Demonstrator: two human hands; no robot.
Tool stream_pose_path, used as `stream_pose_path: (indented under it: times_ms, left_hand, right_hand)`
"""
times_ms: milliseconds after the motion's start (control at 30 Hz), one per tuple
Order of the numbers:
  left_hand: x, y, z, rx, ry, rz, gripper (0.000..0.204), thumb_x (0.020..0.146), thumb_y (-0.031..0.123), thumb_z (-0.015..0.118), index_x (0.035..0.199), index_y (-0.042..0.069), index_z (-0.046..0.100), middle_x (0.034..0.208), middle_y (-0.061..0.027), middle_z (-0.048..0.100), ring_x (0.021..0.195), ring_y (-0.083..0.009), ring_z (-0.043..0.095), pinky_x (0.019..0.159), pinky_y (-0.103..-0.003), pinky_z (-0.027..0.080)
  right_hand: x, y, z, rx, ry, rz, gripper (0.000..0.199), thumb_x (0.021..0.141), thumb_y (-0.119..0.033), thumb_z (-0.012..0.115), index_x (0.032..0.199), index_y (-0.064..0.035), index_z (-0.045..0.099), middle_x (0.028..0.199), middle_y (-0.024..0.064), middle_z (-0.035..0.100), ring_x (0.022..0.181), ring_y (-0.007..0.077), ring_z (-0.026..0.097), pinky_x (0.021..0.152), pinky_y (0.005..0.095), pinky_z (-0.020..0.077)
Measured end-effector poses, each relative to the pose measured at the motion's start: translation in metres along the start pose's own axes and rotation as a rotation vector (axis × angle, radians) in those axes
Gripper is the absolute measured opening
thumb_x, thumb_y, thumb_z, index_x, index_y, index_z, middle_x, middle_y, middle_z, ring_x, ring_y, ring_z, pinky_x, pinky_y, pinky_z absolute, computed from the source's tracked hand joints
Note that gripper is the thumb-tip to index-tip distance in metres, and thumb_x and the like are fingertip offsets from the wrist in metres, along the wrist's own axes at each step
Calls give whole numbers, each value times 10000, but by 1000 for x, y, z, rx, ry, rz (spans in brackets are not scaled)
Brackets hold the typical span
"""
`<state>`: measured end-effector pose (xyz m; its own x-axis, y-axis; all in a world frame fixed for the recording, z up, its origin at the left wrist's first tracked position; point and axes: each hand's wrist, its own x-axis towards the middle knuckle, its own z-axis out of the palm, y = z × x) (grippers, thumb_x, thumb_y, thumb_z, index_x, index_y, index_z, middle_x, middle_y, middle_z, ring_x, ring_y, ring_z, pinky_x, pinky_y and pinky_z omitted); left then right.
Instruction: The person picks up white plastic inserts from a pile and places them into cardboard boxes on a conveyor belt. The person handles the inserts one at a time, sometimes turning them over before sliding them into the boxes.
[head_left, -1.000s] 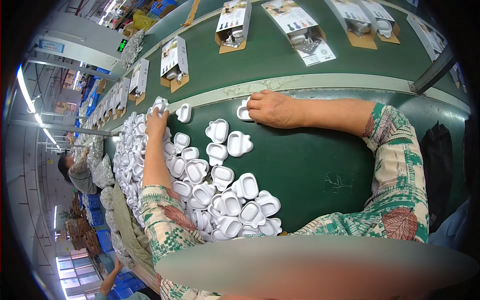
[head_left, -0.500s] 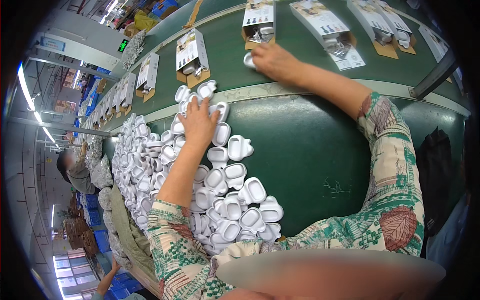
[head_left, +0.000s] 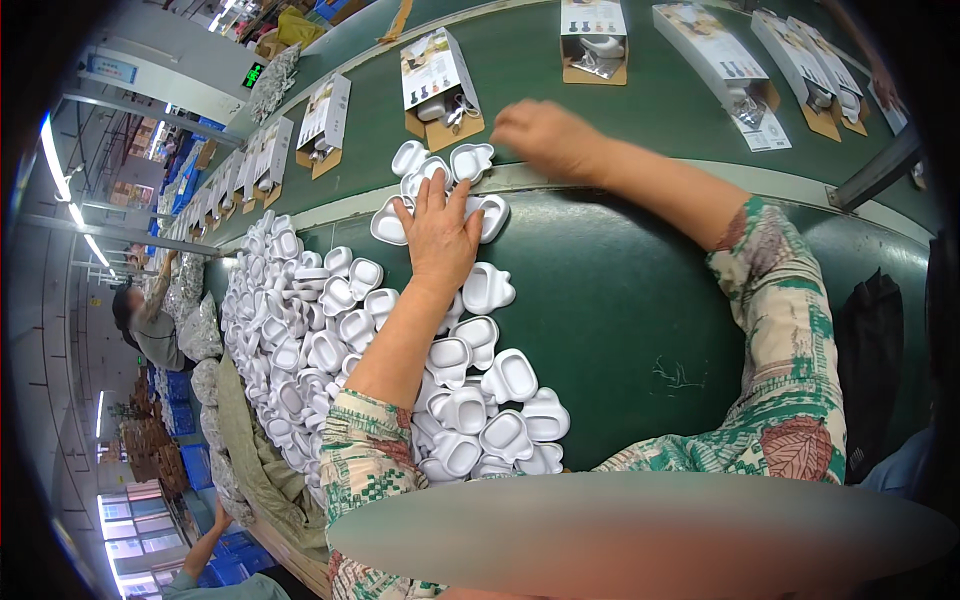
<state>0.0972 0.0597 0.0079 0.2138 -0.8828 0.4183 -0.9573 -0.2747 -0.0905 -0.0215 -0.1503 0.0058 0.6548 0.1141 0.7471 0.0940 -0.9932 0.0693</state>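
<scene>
Workshop hall, left: a co-worker in a grey top (head_left: pixel 155 338) stood beside the line, with stacked blue plastic bins (head_left: pixel 196 465) nearer. An olive-green cloth (head_left: pixel 250 415) edged the dark-green smooth desk (head_left: pixel 630 340).

Next: one large heap of white, glossy pieces (head_left: pixel 300 335), each with a rounded-rectangular recess and a lobed end, on the desk's left half.

Left hand (head_left: pixel 440 235): fingers spread wide, palm down, over a small group of the same pieces at the pale rail (head_left: pixel 780 184) between desk and green belt. Light, flat fingers seemed best here, so that pieces slid without catching on the rail or tipping.

Orientation: a white piece near the fingertips (head_left: pixel 471 160) had its lobed end to the right, recess to the left, long axis roughly across the view. Others in the group were partly covered.

Right hand (head_left: pixel 550 137): blurred, fingers bent, above the belt; contents could not be told. Clearance from the printed white carton with open brown flaps (head_left: pixel 594 25) seemed advisable.

Far right: a black cloth item (head_left: pixel 870 370), by the desk's edge.
</scene>
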Motion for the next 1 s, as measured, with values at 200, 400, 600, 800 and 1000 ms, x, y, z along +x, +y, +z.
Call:
stream_pose_path:
  times_ms: [200,400,600,800,1000]
  left_hand:
    - [4,6,1,-56,30,71,496,813,283,627,1267,117,514,1349,-155,442,1268,-323,395,1055,-614,170]
    - [1,3,2,-129,57,63,568,807,279,637,1310,92,449,1348,-144,448,1258,-309,410,1063,-608,155]
    - [1,4,1,-149,62,51,554,793,259,654,1287,89,469,1340,-137,458,1247,-308,422,1066,-604,154]
    - [2,5,2,-151,85,58,515,792,246,655,1260,95,498,1332,-118,473,1232,-292,445,1064,-600,168]
    - [-1,1,0,-175,84,35,519,790,252,658,1256,91,497,1325,-115,480,1230,-284,448,1064,-600,169]
  right_hand:
    - [2,-12,6,23,-187,-49,100,818,-159,513,860,-83,561,922,58,574,929,235,553,768,356,451]
    - [-6,-2,-8,-125,-37,-39,75,784,-149,521,828,-95,549,866,39,570,909,214,552,763,348,444]
    - [-4,29,-15,-368,-52,89,83,773,-133,540,842,-89,552,857,54,565,893,220,546,771,346,425]
    - [-7,58,-20,-462,-8,214,113,761,-149,580,853,-86,568,867,54,579,913,229,551,769,377,419]
    - [-9,10,-25,-241,-107,225,184,761,-226,641,861,-83,581,916,73,573,960,247,552,777,384,436]
